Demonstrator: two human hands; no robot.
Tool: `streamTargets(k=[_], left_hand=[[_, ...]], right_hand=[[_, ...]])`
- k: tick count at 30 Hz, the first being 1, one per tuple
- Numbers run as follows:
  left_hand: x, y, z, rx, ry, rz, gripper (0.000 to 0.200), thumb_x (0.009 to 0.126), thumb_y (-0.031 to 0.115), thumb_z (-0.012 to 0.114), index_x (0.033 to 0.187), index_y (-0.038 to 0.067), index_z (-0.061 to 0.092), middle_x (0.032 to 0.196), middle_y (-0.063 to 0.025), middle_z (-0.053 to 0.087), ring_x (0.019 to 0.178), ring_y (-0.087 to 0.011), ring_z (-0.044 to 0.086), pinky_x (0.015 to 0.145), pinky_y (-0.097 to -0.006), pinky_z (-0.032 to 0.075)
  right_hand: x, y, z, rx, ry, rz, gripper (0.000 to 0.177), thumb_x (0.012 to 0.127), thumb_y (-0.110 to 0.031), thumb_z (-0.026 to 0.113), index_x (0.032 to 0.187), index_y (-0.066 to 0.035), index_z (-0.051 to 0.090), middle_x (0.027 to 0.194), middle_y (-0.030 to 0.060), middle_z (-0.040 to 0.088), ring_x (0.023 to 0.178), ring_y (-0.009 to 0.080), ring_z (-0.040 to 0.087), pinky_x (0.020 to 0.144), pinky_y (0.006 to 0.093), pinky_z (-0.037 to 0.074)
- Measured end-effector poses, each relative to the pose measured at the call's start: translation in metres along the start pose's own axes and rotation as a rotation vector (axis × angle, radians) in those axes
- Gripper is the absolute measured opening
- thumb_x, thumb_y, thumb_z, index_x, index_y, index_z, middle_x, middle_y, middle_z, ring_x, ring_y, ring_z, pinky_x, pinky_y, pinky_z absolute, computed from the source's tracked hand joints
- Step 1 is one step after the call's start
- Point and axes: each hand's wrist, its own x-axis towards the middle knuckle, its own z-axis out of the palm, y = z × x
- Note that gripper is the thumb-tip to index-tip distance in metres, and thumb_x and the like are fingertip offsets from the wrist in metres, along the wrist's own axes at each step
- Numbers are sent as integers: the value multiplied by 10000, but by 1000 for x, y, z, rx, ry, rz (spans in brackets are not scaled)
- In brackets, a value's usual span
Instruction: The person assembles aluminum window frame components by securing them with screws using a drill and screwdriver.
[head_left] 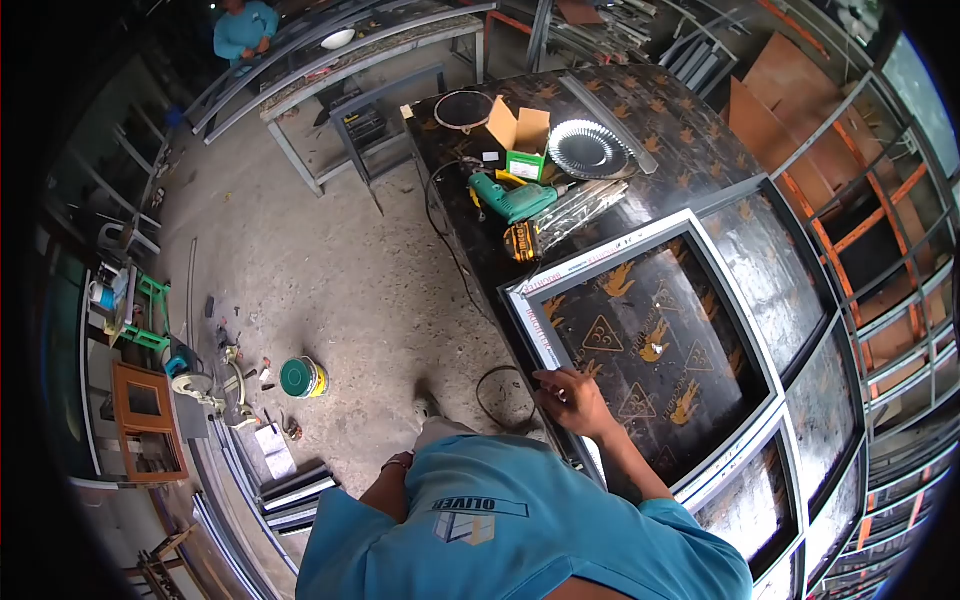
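My right hand [572,402] is at the near-left bar of a white-and-grey metal frame [690,225], which lies on a dark printed tabletop [655,345]. Its fingers are curled together; whatever may be between them is too small to make out. My left arm [388,490] hangs low beside my blue shirt, and its hand is hidden past the wrist. Beyond the frame's far corner lie a green power drill [512,200] and a yellow-and-black tape measure [521,241]. Clear-wrapped strips [585,210] lie alongside the drill.
An opened carton [525,150] and a silver ribbed plate [588,150] stand farther back. A cable [455,255] hangs down the table edge. On the floor are a green-lidded bucket [298,377] and a mitre saw [195,378]. Another person [245,32] is at a far bench.
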Motion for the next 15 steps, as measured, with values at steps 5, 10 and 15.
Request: streamTargets(k=[5,10,15], left_hand=[[10,-51,-30,-137,76,181,343,930,365,525,1113,116,674,1032,-126,648,917,-294,613,760,-435,487],[37,-79,-125,-520,60,133,252,913,315,560,1031,123,672,873,-74,604,742,-229,551,621,-384,434],[49,-153,-179,-1056,126,5,164,896,266,595,949,131,670,713,-21,561,567,-164,489,482,-333,381]], right_hand=[[64,-20,74,-73,-151,-142,335,857,-144,663,1180,-62,638,996,140,672,831,313,686,724,382,549],[132,-48,146,-83,-187,16,337,886,-172,643,1208,-79,615,1046,145,650,882,325,664,778,419,529],[188,-65,189,-166,-162,-167,355,881,-194,649,1214,-77,614,1023,153,656,867,328,664,764,427,525]])
